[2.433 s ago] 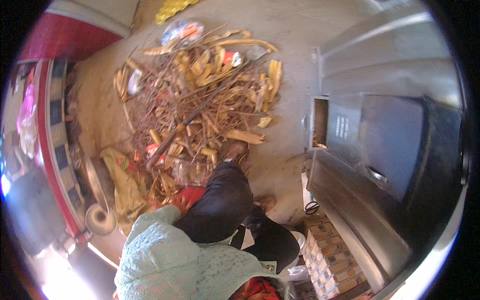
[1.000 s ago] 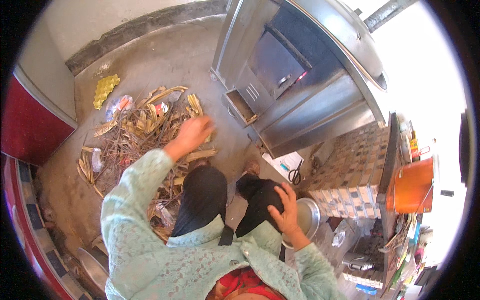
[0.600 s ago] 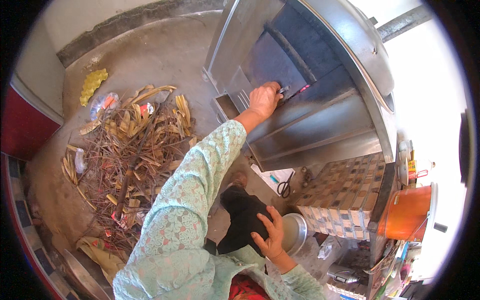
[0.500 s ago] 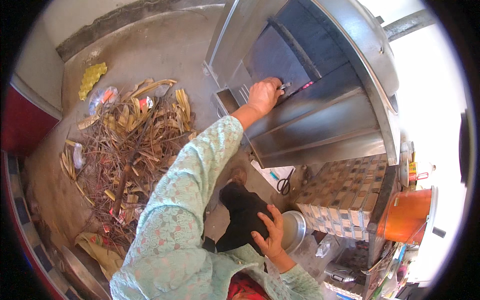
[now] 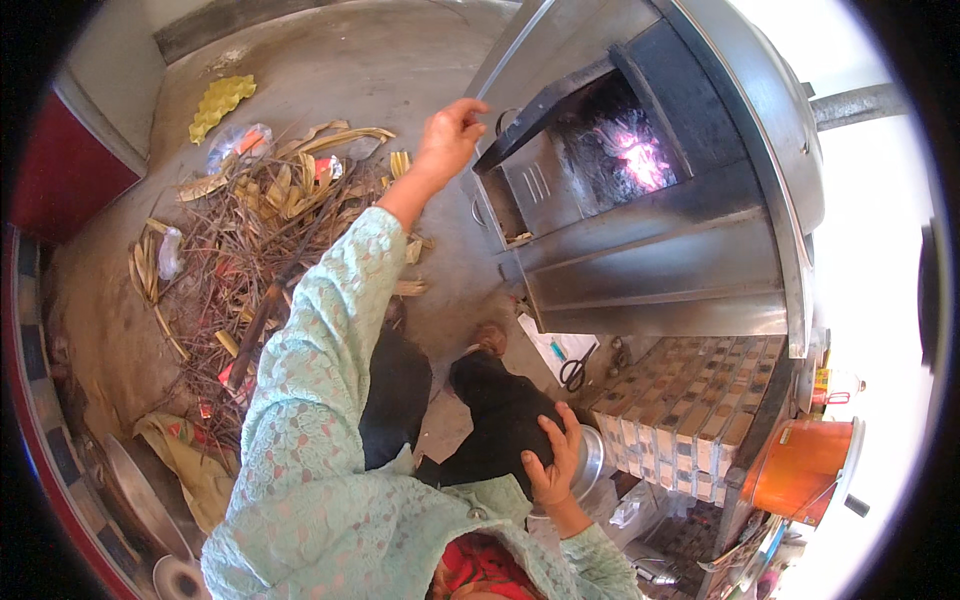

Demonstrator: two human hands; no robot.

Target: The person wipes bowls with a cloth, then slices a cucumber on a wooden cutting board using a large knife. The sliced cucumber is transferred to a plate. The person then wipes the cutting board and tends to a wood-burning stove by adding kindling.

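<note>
A metal wood stove (image 5: pixel 660 285) stands with its dark firebox door (image 5: pixel 545 108) swung open, showing a glowing fire (image 5: pixel 640 160) inside. My left hand (image 5: pixel 450 140) is raised just left of the door, beside its handle (image 5: pixel 503 122). Its fingers are loosely bent and apart, and it holds nothing. My right hand (image 5: pixel 555 455) rests on my knee in black trousers (image 5: pixel 490 425), fingers spread.
A heap of twigs and dry husks (image 5: pixel 255 240) covers the floor at left, with a yellow egg tray (image 5: pixel 220 105) beyond. Scissors (image 5: pixel 577 372) lie on white paper by the stove. A brick stand (image 5: pixel 690 395) and an orange pot (image 5: pixel 800 470) are at right.
The firebox door has swung open to the left, exposing the fire. My left hand has moved left and let go of the handle. My right hand stays on the knee.
</note>
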